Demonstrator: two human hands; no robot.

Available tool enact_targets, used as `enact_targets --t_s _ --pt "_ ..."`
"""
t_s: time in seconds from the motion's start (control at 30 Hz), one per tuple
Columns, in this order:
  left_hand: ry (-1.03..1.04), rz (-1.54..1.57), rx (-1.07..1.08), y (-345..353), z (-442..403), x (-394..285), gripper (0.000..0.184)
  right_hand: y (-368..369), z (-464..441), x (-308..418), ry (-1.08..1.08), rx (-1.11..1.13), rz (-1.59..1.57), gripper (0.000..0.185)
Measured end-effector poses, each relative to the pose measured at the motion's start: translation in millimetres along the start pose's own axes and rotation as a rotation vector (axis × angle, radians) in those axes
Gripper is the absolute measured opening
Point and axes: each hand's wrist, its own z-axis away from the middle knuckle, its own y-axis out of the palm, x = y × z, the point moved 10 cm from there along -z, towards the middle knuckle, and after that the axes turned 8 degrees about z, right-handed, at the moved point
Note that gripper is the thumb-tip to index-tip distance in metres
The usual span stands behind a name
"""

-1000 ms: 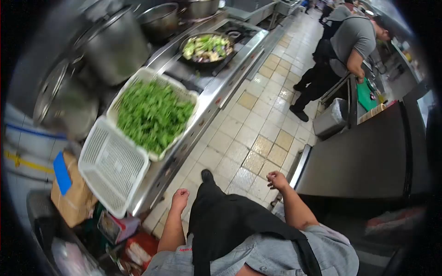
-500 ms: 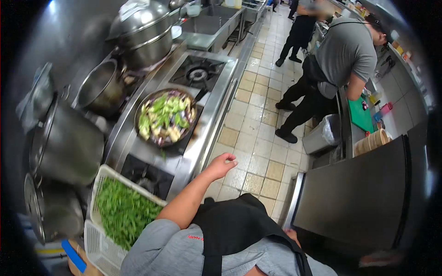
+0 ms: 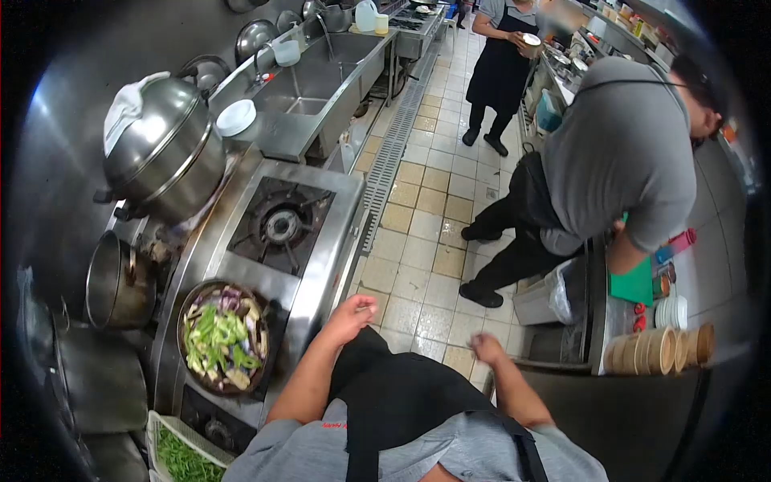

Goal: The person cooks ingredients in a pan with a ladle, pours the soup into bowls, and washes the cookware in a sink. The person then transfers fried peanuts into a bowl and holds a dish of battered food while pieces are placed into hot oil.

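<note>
My left hand [image 3: 350,318] hangs in the air beside the stove's front edge. Its fingers are loosely bent, with a gap to the thumb and nothing held. Over the floor, close to the dark counter, is my right hand [image 3: 486,350]; motion smears its fingers and I see no object in it. To the left, a pan [image 3: 186,365] on the stove [image 3: 317,277] contains cut vegetables [image 3: 217,333], pale green pieces on top of purple ones. Neither hand touches the pan. A white basket [image 3: 189,430] of leafy greens [image 3: 189,459] stands at the bottom left.
Ahead runs a tiled aisle [image 3: 418,265]. A person in grey [image 3: 618,153] leans over the right counter beside a bin [image 3: 546,301]. Farther off stands another person in a black apron [image 3: 504,76]. A large steamer [image 3: 165,153] and a sink [image 3: 309,84] line the left. Bamboo steamers [image 3: 642,352] sit right.
My view has shifted forward along the aisle; the pan and basket now appear lower and farther left. My right hand has swung up into fuller view. The far person now faces this way holding a bowl.
</note>
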Motion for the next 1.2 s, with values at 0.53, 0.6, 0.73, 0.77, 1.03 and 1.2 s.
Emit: enact_targets --t_s 0.53,0.6,0.73,0.77,1.03,1.2 --pt "0.129 0.191 -0.093 -90.2 -346.5 -231.0 0.032 -199.5 -335.4 124.8 0.178 0.194 -0.415 0.033" --pt "0.15 0.215 -0.059 -81.2 -407.6 -253.6 0.032 -192.5 -377.2 82.1 0.26 0.282 -0.629 0.041" --pt "0.144 0.174 -0.097 -75.3 -521.5 -257.9 0.028 -237.8 -458.0 77.7 0.322 0.313 -0.624 0.044" --pt "0.108 0.171 -0.117 -74.8 -543.6 -249.4 0.028 -253.5 -482.4 81.3 0.304 0.302 -0.646 0.043" --pt "-0.094 0.329 -0.328 -117.7 -609.1 -213.3 0.032 -446.4 -710.0 216.8 -0.072 0.154 -0.316 0.037" --pt "-0.214 0.443 -0.622 -166.0 -651.2 -223.6 0.035 -528.5 -872.3 313.3 -0.213 0.076 -0.219 0.044"
